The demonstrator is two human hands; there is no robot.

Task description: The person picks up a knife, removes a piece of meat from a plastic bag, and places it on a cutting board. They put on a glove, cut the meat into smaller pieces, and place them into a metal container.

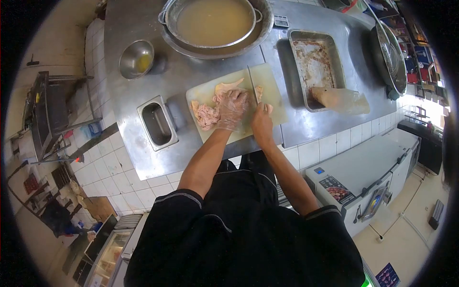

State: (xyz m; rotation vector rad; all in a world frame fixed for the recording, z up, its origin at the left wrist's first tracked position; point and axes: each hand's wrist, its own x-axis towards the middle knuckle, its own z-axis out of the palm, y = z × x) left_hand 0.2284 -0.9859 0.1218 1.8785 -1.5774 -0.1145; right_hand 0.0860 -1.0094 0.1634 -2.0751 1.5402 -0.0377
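Observation:
A pale cutting board (273, 83) lies at a tilt on the steel table, with raw meat (205, 116), seemingly chicken, heaped on its left part. My left hand (233, 108), in a clear plastic glove, presses its curled fingers onto this meat and holds it against the board. Gripped by the handle in my right hand (262, 125) is a knife (252, 85). Its long blade points away from me, just right of the gloved fingers. Small cut bits (259, 93) lie against the blade's right side. The knife's handle is mostly hidden by my fingers.
Beyond the board stands a large pot (258, 36) of cloudy liquid inside a wide basin. A small steel bowl (125, 62) with yellow liquid and a rectangular steel container (142, 111) are at left. On the right, a stained tray (342, 71) has a plastic-wrapped item (342, 100) across its corner.

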